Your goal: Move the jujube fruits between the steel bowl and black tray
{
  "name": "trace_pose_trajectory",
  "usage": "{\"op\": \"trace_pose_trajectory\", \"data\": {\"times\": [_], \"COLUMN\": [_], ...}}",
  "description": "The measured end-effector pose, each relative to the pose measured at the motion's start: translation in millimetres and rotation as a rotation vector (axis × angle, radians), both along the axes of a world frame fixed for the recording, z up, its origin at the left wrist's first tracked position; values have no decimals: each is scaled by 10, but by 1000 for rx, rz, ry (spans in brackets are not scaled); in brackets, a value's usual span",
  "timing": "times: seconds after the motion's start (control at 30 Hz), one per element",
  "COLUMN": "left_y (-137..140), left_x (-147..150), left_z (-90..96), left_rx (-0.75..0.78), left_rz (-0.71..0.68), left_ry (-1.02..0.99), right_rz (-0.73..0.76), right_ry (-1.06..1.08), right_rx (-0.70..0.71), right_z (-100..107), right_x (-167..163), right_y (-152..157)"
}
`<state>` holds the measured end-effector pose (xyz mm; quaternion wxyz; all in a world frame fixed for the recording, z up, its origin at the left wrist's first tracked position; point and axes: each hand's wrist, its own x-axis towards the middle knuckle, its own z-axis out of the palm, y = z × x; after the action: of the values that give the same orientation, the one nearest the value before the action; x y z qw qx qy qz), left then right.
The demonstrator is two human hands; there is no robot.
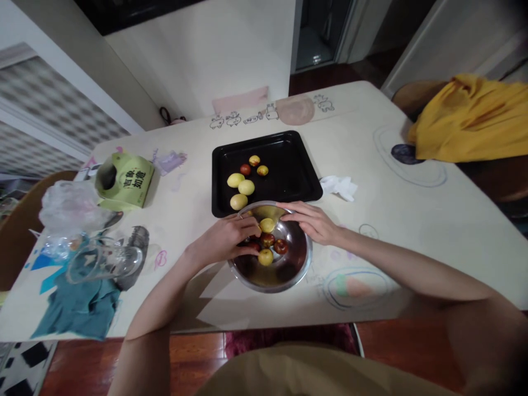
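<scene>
A shiny metal bowl (pixel 304 258) stands at the table's near edge, overlapping the near side of a black baking tray (pixel 284 165). Inside the bowl are several red-brown and yellow-green fruits that look like fresh jujubes, among them a dark red jujube (pixel 281 246) and a yellow one (pixel 265 257). My left hand (pixel 233 236) reaches in over the left rim, its thumb and fingers curled round a dark red jujube that is mostly hidden. My right hand (pixel 311 221) grips the bowl's far right rim. On the tray lie small jujubes (pixel 245 169) and larger pale yellow fruits (pixel 246 187).
A crumpled white tissue (pixel 340 187) touches the tray's right side. To the left are a green paper box (pixel 127 179), a clear plastic bag (pixel 68 206), a glass pitcher (pixel 103 261) on its side and a teal cloth (pixel 78 305). Yellow fabric (pixel 474 121) hangs over a chair at right.
</scene>
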<state>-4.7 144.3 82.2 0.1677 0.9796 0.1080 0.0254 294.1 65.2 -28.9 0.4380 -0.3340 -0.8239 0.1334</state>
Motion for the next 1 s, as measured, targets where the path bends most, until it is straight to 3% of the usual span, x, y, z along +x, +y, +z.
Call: {"op": "trace_pose_trajectory", "data": {"times": [0.13,0.27,0.43,0.63,0.8,1.0], "left_y": [70,8,-99,-60,-31,-52], "left_x": [-63,-157,-192,-180,-217,-215], "left_z": [-106,-312,-543,-749,-849,-912], "left_rx": [-119,-240,-256,-204,-114,-73], "left_rz": [47,114,98,-8,-88,-88], "left_ry": [-323,-556,-706,-828,-813,-796], "right_rz": [-18,-109,-315,-566,-539,-407], "right_ry": [4,14,-125,-470,-579,-422], "right_rx": [37,58,-6,-270,-357,-320], "right_z": [62,292,559,550,465,549], "right_x": [-9,-44,-175,-390,-411,-268], "right_y": [6,167,754,1364,1415,1193]}}
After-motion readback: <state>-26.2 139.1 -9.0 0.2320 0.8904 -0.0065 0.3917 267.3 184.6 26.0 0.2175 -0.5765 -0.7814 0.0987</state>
